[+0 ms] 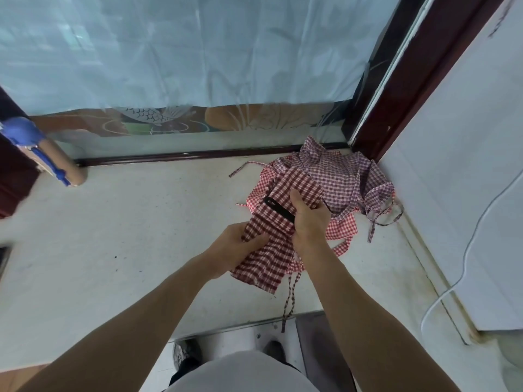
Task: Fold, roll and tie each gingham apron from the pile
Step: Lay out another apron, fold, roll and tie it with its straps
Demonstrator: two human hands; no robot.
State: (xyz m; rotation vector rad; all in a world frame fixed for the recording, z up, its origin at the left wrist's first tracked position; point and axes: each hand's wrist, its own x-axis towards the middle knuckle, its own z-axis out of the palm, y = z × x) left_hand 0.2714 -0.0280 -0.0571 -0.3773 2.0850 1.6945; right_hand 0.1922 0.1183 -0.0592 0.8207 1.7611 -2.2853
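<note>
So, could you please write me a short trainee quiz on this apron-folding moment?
1. True or false: both hands grip the dark red gingham apron.
2. Which hand, left or right, is nearer the pile of purple and red checked aprons?
3. What hangs over the edge of the white stone counter? A) an apron tie B) a black strap C) a white cable

Key: 1 true; 2 right; 3 A.

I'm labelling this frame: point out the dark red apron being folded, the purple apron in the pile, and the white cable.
dark red apron (263, 267), head view, lower folded panel.
purple apron (336, 176), head view, middle of cloth.
white cable (468, 244), head view, stretch along the wall.
</note>
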